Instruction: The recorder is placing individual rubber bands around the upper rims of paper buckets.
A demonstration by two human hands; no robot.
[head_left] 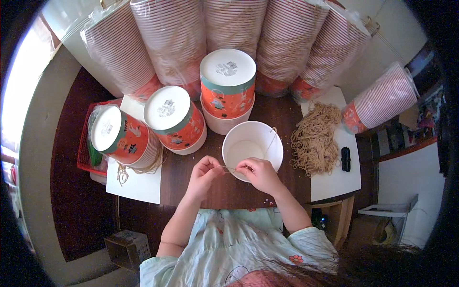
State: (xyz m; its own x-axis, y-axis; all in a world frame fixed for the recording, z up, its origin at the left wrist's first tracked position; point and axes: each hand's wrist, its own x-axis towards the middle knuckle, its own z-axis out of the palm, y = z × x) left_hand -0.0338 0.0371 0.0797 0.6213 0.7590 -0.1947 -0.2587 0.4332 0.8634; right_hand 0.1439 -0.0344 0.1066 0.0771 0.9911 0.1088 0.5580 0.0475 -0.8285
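Note:
A white paper bucket (236,138) stands mouth up on the table in front of me. At its near rim, my left hand (205,176) pinches one end of a thin tan cord (229,169). The fingers of my right hand (258,173) close on the same cord a short way to the right, partly covering the rim. Another stretch of cord rises inside the bucket and loops over its far right rim. Whether the cord passes through holes in the wall is too small to tell. To the right lies a tangled pile of tan cords (315,138).
Upside-down stacks of orange-and-green buckets (227,98), (177,119), (125,138) stand left and behind. Tall plastic-wrapped bucket stacks (167,38) line the back; another wrapped stack (380,100) leans at right. A small black object (345,159) lies near the right edge. A red basket (85,148) sits left.

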